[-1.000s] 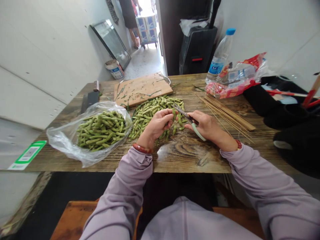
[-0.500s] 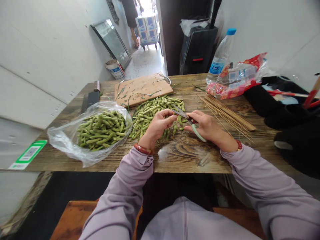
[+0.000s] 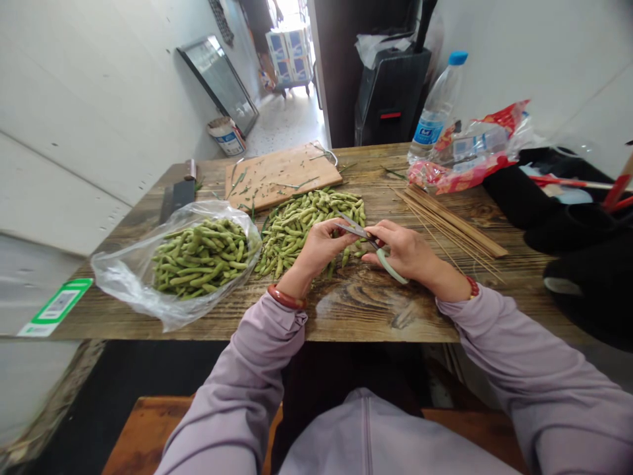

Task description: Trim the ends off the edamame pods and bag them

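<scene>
My right hand [image 3: 403, 252] grips a pair of scissors with pale green handles [image 3: 391, 267], its blades pointing left across my other hand's fingertips. My left hand [image 3: 324, 247] is closed in a pinch on an edamame pod, which fingers and blades mostly hide. Behind and under that hand spreads a loose pile of green edamame pods [image 3: 291, 227] on the wooden table [image 3: 356, 307]. To its left, an open clear plastic bag [image 3: 121, 280] holds many more pods [image 3: 200, 260].
A cutting board [image 3: 287, 175] with green scraps lies behind the pile, a dark cleaver [image 3: 178, 198] to its left. Bamboo skewers [image 3: 450, 221] lie at right. Beyond them are a water bottle [image 3: 435, 109], red-and-clear packaging [image 3: 469, 155] and a black bag [image 3: 583, 264].
My left hand has shifted slightly right, bringing its fingertips closer to my right hand and under the scissor blades. In the background, a person beside the cart has moved a little.
</scene>
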{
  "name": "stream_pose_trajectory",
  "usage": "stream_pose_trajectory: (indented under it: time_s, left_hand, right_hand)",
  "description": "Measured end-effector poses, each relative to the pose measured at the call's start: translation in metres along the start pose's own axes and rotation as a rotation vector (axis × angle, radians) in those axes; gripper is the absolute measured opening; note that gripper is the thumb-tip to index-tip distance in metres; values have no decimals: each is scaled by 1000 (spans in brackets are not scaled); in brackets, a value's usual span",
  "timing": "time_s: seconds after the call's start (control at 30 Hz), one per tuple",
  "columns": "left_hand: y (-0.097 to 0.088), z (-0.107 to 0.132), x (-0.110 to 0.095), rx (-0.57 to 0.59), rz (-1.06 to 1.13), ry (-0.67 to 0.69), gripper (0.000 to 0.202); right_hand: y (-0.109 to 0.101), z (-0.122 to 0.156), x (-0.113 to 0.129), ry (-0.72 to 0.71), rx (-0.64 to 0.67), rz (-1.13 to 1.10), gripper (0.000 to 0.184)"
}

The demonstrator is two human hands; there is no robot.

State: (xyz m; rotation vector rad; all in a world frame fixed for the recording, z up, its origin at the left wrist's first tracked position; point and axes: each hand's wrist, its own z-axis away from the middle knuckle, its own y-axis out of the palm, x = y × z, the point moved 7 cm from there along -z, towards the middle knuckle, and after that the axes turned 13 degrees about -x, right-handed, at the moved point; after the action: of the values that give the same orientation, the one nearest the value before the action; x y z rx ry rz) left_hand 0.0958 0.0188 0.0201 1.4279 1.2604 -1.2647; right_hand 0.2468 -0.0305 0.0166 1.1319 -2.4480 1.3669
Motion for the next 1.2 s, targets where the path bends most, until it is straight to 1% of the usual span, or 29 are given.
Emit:
stream_pose_trajectory:
  time_s: [0.17, 0.33, 0.47, 0.67, 0.83, 1.03, 1.2]
  left_hand:
    - [-2, 4, 0, 22, -58, -80, 27]
    - [2, 5, 2, 39, -34, -98, 28]
    - [6, 6, 5, 51, -9, -103, 28]
    - [9, 10, 7, 91, 46, -178, 35]
    - [8, 10, 7, 93, 51, -197, 37]
    - [5, 8, 7, 96, 12, -160, 35]
    - [2, 7, 9, 102, -22, -175, 38]
  right_hand:
    - [-1, 0, -2, 8, -14, 34, 39]
    - [0, 0, -2, 0, -25, 10, 42]
    - [0, -1, 2, -50, -30, 34, 45]
    - [-1, 0, 6, -80, -28, 88, 42]
    - [0, 1, 7, -88, -17, 149, 40]
    - [0, 2, 7, -90, -10, 184, 38]
    - [1, 3, 7, -100, -1, 217, 38]
